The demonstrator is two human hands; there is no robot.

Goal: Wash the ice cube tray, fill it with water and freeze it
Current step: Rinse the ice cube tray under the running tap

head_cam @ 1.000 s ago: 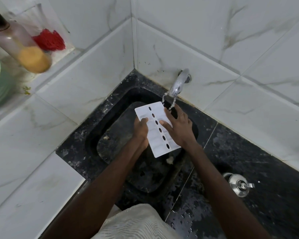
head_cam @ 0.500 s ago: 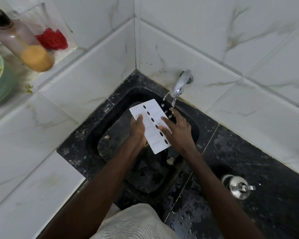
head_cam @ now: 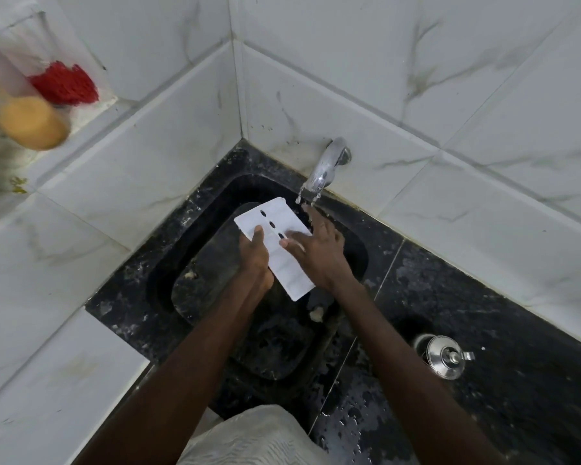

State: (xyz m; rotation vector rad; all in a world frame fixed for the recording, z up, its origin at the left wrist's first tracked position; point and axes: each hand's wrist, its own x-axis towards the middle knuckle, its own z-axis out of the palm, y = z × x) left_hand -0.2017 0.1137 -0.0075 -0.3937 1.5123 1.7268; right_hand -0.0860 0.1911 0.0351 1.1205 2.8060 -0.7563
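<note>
Over the black sink (head_cam: 182, 256), just below and left of the tap (head_cam: 326, 166), the ice cube tray (head_cam: 284, 263) is held tilted above the basin. Its flat white face, with a row of dark oval holes, is turned up toward me. My left grip (head_cam: 257, 260) pinches the tray's left long edge, thumb on top; the other fingers are hidden beneath. My right grip (head_cam: 319, 256) lies spread on the face with fingers straight, pressing down and holding nothing. Water (head_cam: 307, 196) falls from the tap onto the right fingertips beside the tray's far corner, and most of it seems to miss the plastic.

I judge this to be the washing step, with filling and freezing not yet begun. To do it well, I would slide the tray's far end under the stream so water runs down the whole face. Then I would rub with flat fingers along the row of holes and out to the edges. After that I would turn it over, since the cups are hidden from me and need the same rubbing. The left pinch wants to be firm: wet plastic is likely slippery, and a drop would land the tray among the pale scraps (head_cam: 316, 313) in the basin.
</note>
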